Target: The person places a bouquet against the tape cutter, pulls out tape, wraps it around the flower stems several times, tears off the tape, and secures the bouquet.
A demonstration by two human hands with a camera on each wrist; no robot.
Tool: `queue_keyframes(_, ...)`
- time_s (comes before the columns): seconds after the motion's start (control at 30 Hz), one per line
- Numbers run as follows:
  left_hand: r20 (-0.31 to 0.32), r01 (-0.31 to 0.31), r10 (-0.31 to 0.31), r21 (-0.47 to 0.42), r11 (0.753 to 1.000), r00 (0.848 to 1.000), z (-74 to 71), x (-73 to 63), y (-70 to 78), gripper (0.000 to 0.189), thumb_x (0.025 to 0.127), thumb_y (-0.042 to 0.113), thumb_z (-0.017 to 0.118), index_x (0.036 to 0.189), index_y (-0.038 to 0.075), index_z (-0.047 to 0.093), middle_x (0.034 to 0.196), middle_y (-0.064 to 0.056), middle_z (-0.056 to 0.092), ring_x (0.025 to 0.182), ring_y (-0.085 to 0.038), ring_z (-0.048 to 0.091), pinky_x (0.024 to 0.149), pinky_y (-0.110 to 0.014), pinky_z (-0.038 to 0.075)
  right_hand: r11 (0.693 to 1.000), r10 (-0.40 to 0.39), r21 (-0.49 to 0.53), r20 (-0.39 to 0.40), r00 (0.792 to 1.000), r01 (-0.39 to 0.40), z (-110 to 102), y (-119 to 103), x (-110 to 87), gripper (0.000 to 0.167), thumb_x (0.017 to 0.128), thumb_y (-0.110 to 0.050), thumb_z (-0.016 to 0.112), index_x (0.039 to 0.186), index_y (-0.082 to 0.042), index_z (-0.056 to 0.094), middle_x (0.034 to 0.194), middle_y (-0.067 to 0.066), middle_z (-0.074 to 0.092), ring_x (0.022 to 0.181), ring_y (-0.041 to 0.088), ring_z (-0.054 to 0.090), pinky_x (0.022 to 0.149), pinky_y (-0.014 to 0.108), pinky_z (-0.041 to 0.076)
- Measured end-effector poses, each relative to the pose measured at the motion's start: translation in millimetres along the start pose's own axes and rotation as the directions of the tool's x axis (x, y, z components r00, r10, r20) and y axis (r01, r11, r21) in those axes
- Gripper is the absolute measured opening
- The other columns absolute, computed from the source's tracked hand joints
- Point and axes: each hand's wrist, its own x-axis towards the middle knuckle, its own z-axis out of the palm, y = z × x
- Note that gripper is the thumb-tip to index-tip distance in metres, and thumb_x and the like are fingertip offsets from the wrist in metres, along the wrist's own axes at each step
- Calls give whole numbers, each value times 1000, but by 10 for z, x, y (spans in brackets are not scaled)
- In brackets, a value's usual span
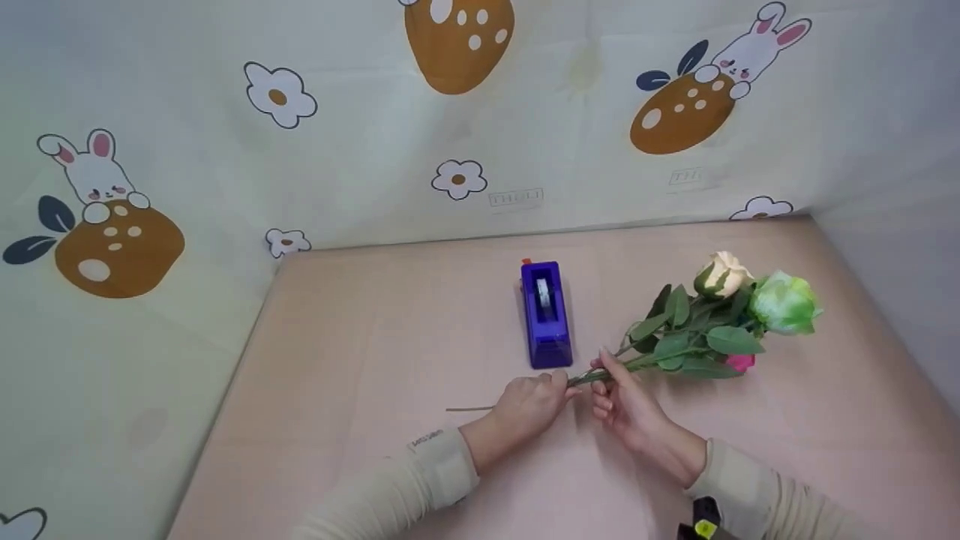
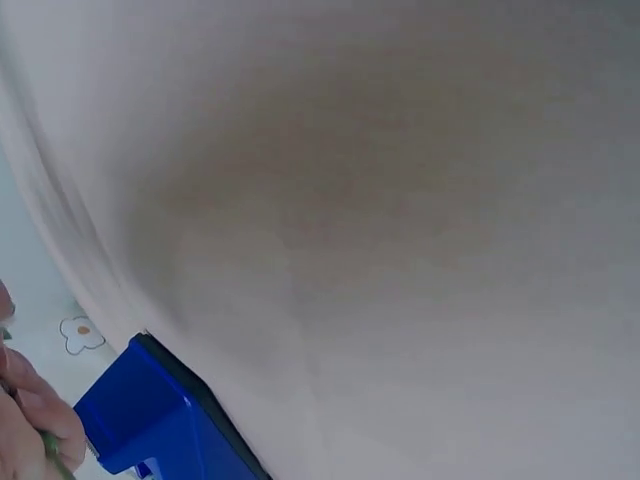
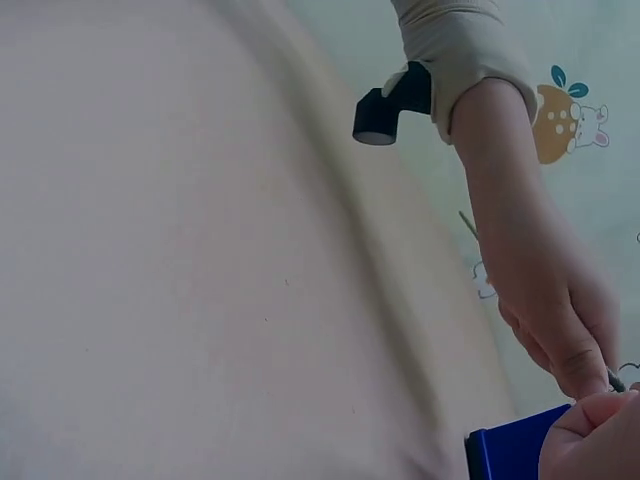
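A bunch of flowers lies slanted across both hands in the head view, blooms to the right. It has a cream rose (image 1: 724, 275), a pale green rose (image 1: 784, 303) and a pink bloom (image 1: 741, 363) mostly hidden under leaves (image 1: 731, 340). My left hand (image 1: 529, 405) grips the lower stems, and one thin stem end (image 1: 466, 409) sticks out to its left. Just below the leaves, my right hand (image 1: 630, 409) holds the stems (image 1: 643, 363) between thumb and curled fingers. Behind the hands stands a blue tape dispenser (image 1: 551, 339) with a roll of tape (image 1: 544, 294).
A pinkish cloth covers the table (image 1: 360, 330). Behind and beside it hang pale curtains (image 1: 360, 172) printed with rabbits and flowers. A black wrist camera (image 1: 705, 517) sits by the right sleeve; another black device (image 3: 385, 110) shows on the left sleeve.
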Motion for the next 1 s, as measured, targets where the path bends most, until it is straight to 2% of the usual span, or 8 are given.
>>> queue_keyframes(0.2,-8,-13,13,55,998,1000,61,-36,0,31,89,40,55,80,11,47,55,4,49,41,-6,48,36,-20,39,1000,-15,5,-25,1000,16,4,31,15,23,97,-17,38,78,-11,50,56,-4,44,48,5,35,48,17,31)
queue_keyframes(0.47,21,40,-39,-45,998,999,83,-57,25,29,89,36,56,81,9,48,61,2,51,45,-8,51,39,-20,41,993,-41,105,-79,996,50,7,90,12,24,96,-13,40,78,-10,56,62,-2,47,52,6,39,52,18,35)
queue_keyframes(0.57,104,92,-76,-155,984,992,59,-54,26,29,90,37,54,83,9,47,64,2,51,48,-8,51,42,-21,42,996,-70,51,-80,994,74,-18,103,24,22,96,-11,38,84,-8,56,64,-1,47,53,7,41,53,19,37)
queue_keyframes(0.63,230,177,-111,-289,941,967,22,-33,21,29,92,38,50,85,9,47,65,3,50,52,-8,50,46,-22,42,996,-85,4,-87,993,86,-43,108,43,19,96,-10,36,89,-6,53,65,0,47,53,7,41,53,20,38)
queue_keyframes(0.7,386,307,-137,-423,853,912,-15,3,5,30,93,39,46,89,10,50,69,4,52,57,-8,48,52,-23,42,994,-96,-53,-90,991,91,-72,111,64,17,96,-10,35,95,-3,51,65,0,46,53,8,42,54,20,38)
queue_keyframes(0.77,534,461,-140,-533,710,834,-48,56,-31,29,95,39,44,93,12,54,70,5,54,58,-7,46,54,-22,40,991,-101,-93,-86,991,93,-96,115,82,17,96,-10,34,100,-2,49,66,0,46,54,8,41,54,20,39)
queue_keyframes(0.9,721,698,-56,-645,312,691,-38,153,-166,28,94,31,50,107,8,60,83,-8,65,65,-16,57,57,-26,46,986,-112,-136,-87,990,100,-105,128,97,19,96,-11,35,101,-1,51,66,-1,47,55,8,42,54,21,39)
queue_keyframes(1.0,789,788,25,-615,35,615,-5,200,-285,30,92,20,56,115,3,59,96,-21,65,69,-21,61,57,-27,48,982,-129,-154,-98,987,113,-92,135,98,19,96,-9,36,101,-1,53,65,0,47,54,9,42,53,22,39)
